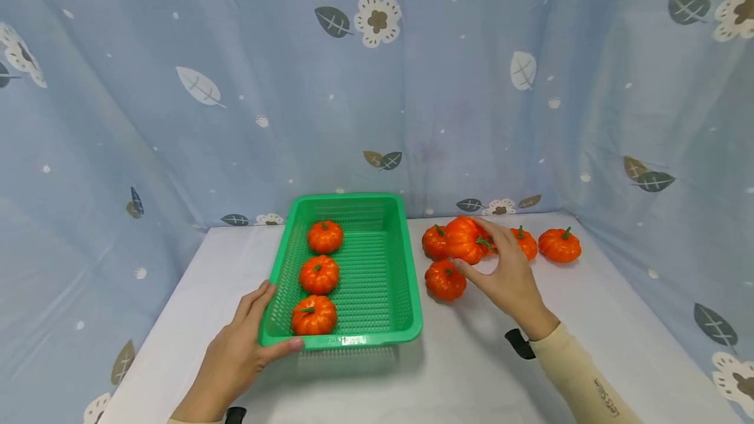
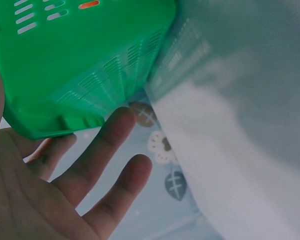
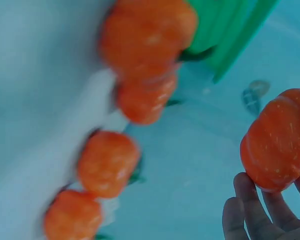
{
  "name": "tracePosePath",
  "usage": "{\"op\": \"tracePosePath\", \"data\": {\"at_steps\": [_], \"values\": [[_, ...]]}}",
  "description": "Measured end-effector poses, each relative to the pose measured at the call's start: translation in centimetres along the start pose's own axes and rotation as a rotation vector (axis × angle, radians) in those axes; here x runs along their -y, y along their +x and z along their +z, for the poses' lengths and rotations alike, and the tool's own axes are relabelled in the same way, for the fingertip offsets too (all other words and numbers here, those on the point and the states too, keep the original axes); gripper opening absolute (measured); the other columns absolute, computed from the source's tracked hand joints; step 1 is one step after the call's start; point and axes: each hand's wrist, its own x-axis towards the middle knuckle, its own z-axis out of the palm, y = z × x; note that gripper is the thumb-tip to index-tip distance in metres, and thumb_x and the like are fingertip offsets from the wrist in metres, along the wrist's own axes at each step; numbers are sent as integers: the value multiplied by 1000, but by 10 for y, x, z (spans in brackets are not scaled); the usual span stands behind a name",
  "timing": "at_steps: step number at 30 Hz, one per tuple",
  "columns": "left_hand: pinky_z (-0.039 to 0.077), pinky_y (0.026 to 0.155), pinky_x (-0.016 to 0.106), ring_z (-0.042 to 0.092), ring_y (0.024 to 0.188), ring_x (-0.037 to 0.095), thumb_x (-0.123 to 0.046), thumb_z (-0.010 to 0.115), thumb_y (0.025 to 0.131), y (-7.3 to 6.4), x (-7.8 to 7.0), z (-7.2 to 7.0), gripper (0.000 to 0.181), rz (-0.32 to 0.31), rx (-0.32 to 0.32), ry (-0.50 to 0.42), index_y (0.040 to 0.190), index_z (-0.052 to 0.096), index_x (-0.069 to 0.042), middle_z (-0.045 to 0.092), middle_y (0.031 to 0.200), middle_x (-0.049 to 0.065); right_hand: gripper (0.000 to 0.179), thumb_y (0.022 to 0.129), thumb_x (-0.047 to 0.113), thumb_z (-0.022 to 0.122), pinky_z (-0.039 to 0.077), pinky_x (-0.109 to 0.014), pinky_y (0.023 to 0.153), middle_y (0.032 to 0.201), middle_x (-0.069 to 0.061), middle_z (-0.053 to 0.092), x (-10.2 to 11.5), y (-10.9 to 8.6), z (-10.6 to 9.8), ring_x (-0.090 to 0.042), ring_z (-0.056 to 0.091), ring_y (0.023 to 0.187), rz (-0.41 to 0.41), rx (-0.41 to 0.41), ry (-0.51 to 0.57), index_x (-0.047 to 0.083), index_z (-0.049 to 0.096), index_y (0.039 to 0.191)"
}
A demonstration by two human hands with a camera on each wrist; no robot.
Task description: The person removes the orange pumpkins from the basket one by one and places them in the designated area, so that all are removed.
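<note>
Nearest the camera, on the white table (image 1: 471,371), the left hand (image 1: 235,355) rests against the near left corner of the green basket (image 1: 406,293): thumb laid along the near rim, fingers (image 2: 97,155) straight and loose along the left wall, nothing gripped.

Basket's long axis runs away from the person. Three small orange pumpkins lie in a row down its left half: near (image 1: 314,315), middle (image 1: 319,274), far (image 1: 325,236). Right half holds nothing visible.

Right of the basket, the right hand (image 1: 506,277) has its fingers (image 3: 250,205) curled round a held pumpkin (image 1: 464,241), lifted just above the loose cluster. From this pumpkin the basket lies to the left; the right hand is the nearer hand to the cluster.

Beyond and around it on the table: one pumpkin (image 1: 445,280) just below the held one, one (image 1: 434,241) to its left, two more (image 1: 525,243) (image 1: 559,245) to the right.

Right wrist view shows fingertips cupping the pumpkin's underside, hidden in the head view. Left wrist view shows the basket's slotted outer wall and the open palm; blurred otherwise.
</note>
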Motion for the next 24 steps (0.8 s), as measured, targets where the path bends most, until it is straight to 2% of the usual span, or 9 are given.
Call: {"op": "tracePosePath", "data": {"at_steps": [5,11,16,24], "values": [[49,84,63,65,102,46,-80,66,75,1,1,2,112,-5,9,5,160,31,-16,28,163,6,83,82,36,86,48,-62,93,143,-11,51,-25,-13,-10,-34,54,123,61,29,-52,17,45,152],[49,84,63,64,104,47,-79,66,75,0,0,2,112,-8,6,0,160,30,-15,28,163,7,86,87,56,75,45,-70,90,149,-23,42,-48,-26,-16,-46,51,125,151,159,-162,16,41,155],[49,82,63,65,100,45,-78,66,76,-1,-1,1,111,-4,-3,7,160,30,-16,28,163,6,85,88,50,77,45,-70,92,150,-30,39,-62,-30,-16,-51,51,123,192,238,-231,10,40,154],[49,84,63,64,104,46,-79,66,76,0,0,1,111,-10,-2,3,160,30,-16,28,163,6,83,87,41,79,42,-71,96,148,-35,38,-80,-30,-7,-55,51,121,262,315,-247,6,41,152]]}}
